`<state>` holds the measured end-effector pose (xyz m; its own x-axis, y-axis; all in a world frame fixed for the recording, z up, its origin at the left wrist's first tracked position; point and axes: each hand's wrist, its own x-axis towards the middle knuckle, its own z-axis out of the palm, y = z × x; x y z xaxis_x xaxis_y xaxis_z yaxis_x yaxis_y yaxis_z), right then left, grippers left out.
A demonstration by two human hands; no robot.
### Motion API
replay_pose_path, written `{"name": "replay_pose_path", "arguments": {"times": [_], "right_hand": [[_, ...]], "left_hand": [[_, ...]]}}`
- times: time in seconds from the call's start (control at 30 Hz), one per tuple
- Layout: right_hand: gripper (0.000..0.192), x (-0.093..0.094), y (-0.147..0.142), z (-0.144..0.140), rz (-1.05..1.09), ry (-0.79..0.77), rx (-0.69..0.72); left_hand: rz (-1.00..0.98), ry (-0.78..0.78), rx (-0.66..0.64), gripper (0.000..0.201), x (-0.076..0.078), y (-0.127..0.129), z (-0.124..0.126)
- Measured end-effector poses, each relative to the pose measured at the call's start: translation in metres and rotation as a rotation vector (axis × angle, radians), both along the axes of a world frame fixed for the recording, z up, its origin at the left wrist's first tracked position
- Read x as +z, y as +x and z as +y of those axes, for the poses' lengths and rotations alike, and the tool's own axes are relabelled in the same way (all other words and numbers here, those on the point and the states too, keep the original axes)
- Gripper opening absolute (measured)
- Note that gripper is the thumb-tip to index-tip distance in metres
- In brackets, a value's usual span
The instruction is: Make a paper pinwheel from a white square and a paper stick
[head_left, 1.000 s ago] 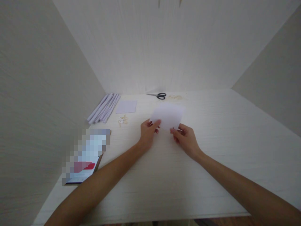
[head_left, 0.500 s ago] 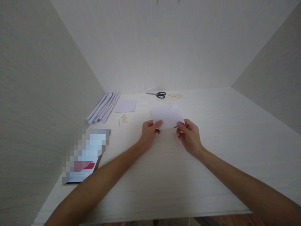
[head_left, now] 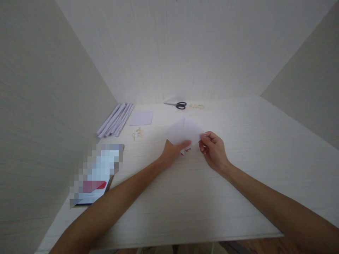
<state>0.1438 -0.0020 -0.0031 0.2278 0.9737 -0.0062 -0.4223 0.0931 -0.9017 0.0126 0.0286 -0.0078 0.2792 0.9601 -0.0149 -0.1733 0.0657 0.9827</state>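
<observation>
A pale sheet of paper [head_left: 184,131] is held between my two hands above the middle of the table, turned so that one corner points away from me. My left hand [head_left: 173,151] grips its near left side, thumb laid across the top and the other fingers mostly hidden underneath. At the right corner, my right hand [head_left: 213,148] pinches the paper between thumb and fingers. Small red bits show at the paper's near edge, by the left fingertips; whether they are nails or something else I cannot tell.
Rolled paper tubes [head_left: 115,120] lie at the back left, beside a square stack of paper [head_left: 141,118]. Small pale pieces [head_left: 137,133] are heaped before it. Scissors [head_left: 176,104] and more small pieces [head_left: 196,106] lie along the back wall. A blurred screen device [head_left: 102,173] is left of my arm.
The paper has turned from lying roughly square-on to corner-up. My left hand has shifted slightly right and its thumb reaches further across the sheet. My right hand stays at the right corner.
</observation>
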Motion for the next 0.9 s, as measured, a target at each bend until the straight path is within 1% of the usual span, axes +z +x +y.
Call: {"name": "replay_pose_path", "arguments": {"times": [0.07,0.13,0.23,0.3,0.4,0.53,0.6,0.67,0.8,0.9], "right_hand": [[0.02,-0.0004,0.0003,-0.0005,-0.028,-0.006,0.006],[0.023,-0.0009,0.0001,-0.0018,-0.113,-0.009,0.057],[0.026,-0.0021,-0.0009,-0.004,-0.285,-0.015,0.139],[0.026,-0.003,-0.0014,-0.0047,-0.334,-0.007,0.132],[0.022,-0.004,-0.0012,-0.0043,-0.277,0.024,0.084],[0.019,-0.0038,-0.0005,-0.003,-0.174,0.022,0.072],[0.019,-0.0036,-0.0001,-0.0028,-0.16,0.011,0.072],[0.019,-0.0039,0.0004,-0.0026,-0.162,0.008,0.074],[0.021,-0.0054,0.0007,-0.0025,-0.186,0.013,0.082],[0.028,-0.0056,-0.0002,-0.0034,-0.288,-0.003,0.111]], "left_hand": [[0.019,0.011,0.032,0.022,0.0005,0.0006,-0.0001],[0.034,0.036,0.046,0.021,0.0026,0.0009,-0.0006],[0.058,0.082,0.027,0.02,0.006,0.0012,-0.0016],[0.084,0.102,0.008,0.021,0.0072,0.0015,-0.0023],[0.055,0.073,0.009,0.025,0.0064,0.0025,-0.0019],[-0.135,-0.04,0.007,0.028,0.0025,0.0032,0.0009],[-0.174,-0.045,0.015,0.026,0.0009,0.0029,0.002],[-0.145,-0.03,0.016,0.023,0.0003,0.0023,0.0022],[-0.007,0.023,0.03,0.022,0.0007,0.0017,0.0012],[0.036,0.052,0.052,0.021,0.0011,0.0018,0.001]]}}
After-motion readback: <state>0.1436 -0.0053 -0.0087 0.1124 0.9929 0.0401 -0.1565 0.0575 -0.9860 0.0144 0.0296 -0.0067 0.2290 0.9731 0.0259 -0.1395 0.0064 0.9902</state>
